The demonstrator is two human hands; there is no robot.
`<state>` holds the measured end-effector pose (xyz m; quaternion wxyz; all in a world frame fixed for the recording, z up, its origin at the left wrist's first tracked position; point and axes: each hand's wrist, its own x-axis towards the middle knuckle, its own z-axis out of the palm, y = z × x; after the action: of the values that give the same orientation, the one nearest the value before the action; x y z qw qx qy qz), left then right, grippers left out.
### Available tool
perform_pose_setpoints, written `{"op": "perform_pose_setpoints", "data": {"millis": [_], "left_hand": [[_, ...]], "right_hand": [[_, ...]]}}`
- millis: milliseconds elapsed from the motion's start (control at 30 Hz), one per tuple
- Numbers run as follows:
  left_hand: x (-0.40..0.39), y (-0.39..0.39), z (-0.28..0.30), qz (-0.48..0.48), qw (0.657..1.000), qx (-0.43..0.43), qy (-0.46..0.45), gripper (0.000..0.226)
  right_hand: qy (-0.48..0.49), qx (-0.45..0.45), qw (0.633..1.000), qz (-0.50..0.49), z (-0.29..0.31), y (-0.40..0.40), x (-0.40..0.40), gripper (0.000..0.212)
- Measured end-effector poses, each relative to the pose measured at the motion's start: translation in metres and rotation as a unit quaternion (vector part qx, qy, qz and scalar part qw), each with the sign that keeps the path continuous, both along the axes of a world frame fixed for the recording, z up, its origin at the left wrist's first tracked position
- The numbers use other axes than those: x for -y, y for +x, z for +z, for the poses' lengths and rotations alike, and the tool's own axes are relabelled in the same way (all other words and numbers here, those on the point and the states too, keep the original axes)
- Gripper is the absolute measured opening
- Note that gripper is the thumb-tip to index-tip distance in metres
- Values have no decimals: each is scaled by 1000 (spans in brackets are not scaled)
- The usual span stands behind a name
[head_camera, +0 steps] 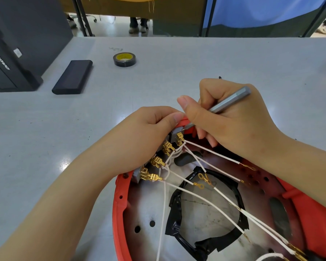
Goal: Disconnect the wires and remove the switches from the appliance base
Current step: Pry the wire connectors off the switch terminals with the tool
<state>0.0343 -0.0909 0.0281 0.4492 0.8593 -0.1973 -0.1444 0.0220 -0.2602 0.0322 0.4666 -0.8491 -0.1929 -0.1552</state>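
The red appliance base [119, 210] lies on the table at the lower right, tilted up at its far rim. A row of grey switches [174, 133] with brass terminals [157, 161] sits along that rim. Several white wires [211, 203] run from the terminals across the base's inside; some end in loose brass ring lugs [200, 185]. My left hand [139, 142] grips the rim and switches from outside, thumb near the top switch. My right hand [231, 119] holds a grey metal tool [228, 101] like a pen, its tip against the top switch.
A black tape roll with a yellow core [124, 59] lies at the back of the grey table [45, 138]. A flat black block [72, 77] and a dark computer case [9, 53] stand at the left. Black tape rings the base's central opening [174, 210].
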Motion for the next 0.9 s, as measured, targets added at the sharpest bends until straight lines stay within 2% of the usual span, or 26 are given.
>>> {"op": "perform_pose_setpoints", "data": {"millis": [600,767,900], "left_hand": [[0,1,-1,3,1000,8,10,31],[1,0,-1,5,1000,6,-3,30],[2,1,-2,11,1000,9,-15,28]], "right_hand": [[-15,-17,1000,-1,0,-2,-1,41],[-7,-41,999,3,0,1,-1,41],[26,-108,994,23,5,7,-1,41]]}}
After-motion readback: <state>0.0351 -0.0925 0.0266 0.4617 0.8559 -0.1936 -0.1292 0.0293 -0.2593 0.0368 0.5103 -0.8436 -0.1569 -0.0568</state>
